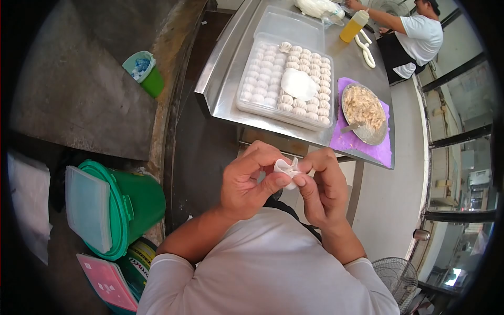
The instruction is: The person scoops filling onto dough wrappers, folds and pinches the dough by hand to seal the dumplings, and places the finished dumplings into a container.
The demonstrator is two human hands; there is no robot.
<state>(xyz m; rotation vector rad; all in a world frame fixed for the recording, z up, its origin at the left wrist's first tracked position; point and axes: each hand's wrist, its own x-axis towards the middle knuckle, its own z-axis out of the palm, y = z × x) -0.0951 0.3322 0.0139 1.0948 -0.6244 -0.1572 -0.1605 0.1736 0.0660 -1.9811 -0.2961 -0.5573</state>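
Note:
A small white dumpling [286, 169] with a partly gathered, open top is pinched between my two hands, in front of my chest. My left hand [255, 178] holds its left side with thumb and fingers. On the other side, my right hand [323, 186] pinches the edge of the dough. Beyond my hands, a clear plastic tray [247, 109] holds rows of pleated dumplings [299, 111]. A flat round dough wrapper [298, 85] lies on top of them. Right of the tray, a metal bowl of pale filling [364, 113] with a spatula [350, 127] rests on a purple cloth [341, 140].
The steel table [223, 97] has a near edge just past my hands. On it are an oil bottle [354, 25] and dough strips [365, 51]. A co-worker [420, 34] stands at the far right. Green bins [139, 202] are at left, a fan [396, 278] at lower right.

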